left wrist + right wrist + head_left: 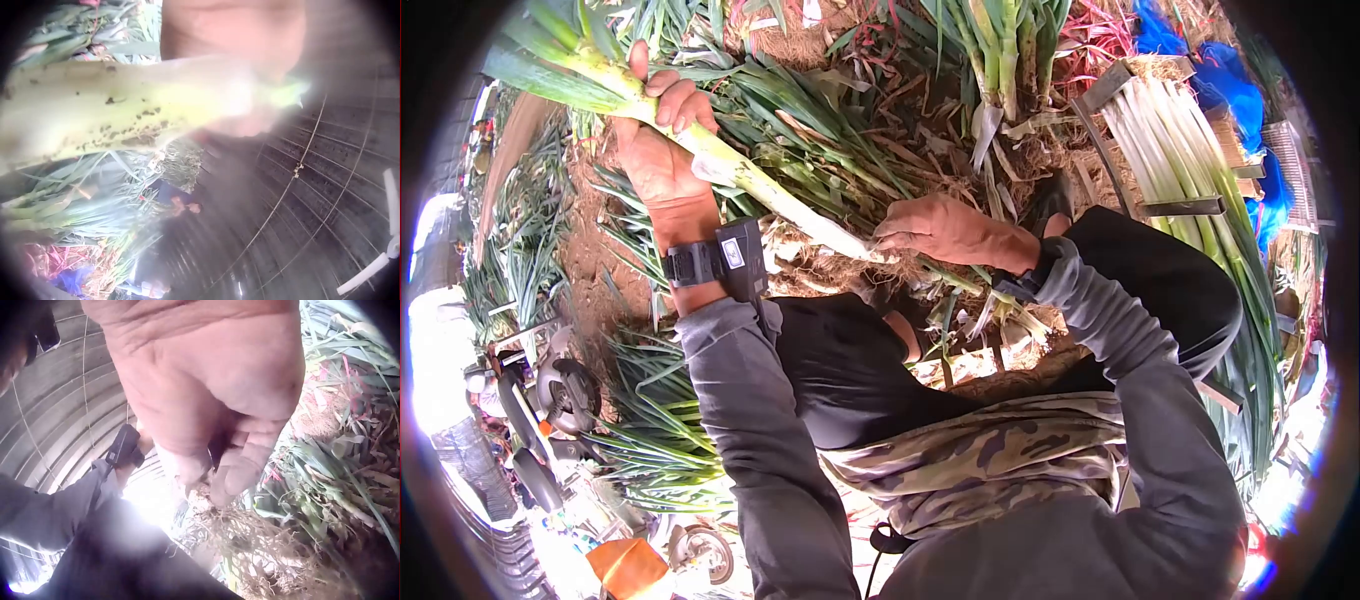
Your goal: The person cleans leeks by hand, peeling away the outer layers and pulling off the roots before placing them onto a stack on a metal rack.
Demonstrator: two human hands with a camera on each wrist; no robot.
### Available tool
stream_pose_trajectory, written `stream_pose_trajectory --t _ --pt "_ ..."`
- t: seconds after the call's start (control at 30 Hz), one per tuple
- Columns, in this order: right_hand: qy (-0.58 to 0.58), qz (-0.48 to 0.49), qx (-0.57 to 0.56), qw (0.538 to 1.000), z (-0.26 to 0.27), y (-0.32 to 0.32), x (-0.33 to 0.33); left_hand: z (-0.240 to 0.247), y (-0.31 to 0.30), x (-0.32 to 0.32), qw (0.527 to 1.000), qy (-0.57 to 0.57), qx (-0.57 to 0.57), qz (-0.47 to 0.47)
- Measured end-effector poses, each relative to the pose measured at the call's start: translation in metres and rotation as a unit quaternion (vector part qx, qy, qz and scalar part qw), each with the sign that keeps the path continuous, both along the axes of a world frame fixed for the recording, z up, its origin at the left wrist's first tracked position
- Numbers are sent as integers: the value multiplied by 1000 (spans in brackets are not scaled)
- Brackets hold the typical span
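A long leek [775,192] slants across the head view, green leaves at the upper left and root end near the middle. The left hand [662,150] grips it below the leaves, fingers curled round the stalk. Dark specks dot the pale stalk [94,112] in the left wrist view. At the root end, the right hand [955,230] pinches the base with thumb and fingers. In the right wrist view, stringy roots [250,537] hang below the fingertips of the right hand [212,381].
Trimmed white leeks [1165,140] lie in a metal-and-wood rack at the right, beside blue plastic [1225,85]. Loose leeks and leaves [800,130] cover the ground ahead. More leeks [655,420] are piled at the left, near a parked vehicle [565,395].
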State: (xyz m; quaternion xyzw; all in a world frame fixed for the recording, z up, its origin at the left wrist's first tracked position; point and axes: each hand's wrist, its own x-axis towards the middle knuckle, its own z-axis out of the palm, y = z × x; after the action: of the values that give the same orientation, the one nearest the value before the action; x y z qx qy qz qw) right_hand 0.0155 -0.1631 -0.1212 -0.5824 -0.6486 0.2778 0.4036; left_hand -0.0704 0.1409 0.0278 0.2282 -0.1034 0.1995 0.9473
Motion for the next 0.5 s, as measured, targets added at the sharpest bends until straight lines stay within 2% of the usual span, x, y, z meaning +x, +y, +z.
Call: stream_pose_trajectory --t 0.03,0.07,0.13,0.27,0.33,0.4,0.47,0.5 --pt "29 -18 11 999 1 -1 0 -1 1 1 1000 7 2 0" --pt "-11 -56 11 998 -1 -2 -1 -1 2 1 1000 13 3 1" --pt "-94 -128 11 987 -23 -8 -3 2 -7 3 995 44 64 64" --pt "0 -285 -31 958 -79 -37 -19 4 -17 10 983 89 98 127" --pt "-50 -299 -138 943 -89 -55 -23 7 -24 12 962 137 141 191" --pt "-117 -322 -193 920 -166 -91 -15 18 -31 10 941 182 153 239" --pt "-76 -205 -305 927 -192 -126 14 21 -31 8 922 222 162 273" --pt "-47 -231 -265 935 -183 -113 20 18 -33 10 927 213 148 271"
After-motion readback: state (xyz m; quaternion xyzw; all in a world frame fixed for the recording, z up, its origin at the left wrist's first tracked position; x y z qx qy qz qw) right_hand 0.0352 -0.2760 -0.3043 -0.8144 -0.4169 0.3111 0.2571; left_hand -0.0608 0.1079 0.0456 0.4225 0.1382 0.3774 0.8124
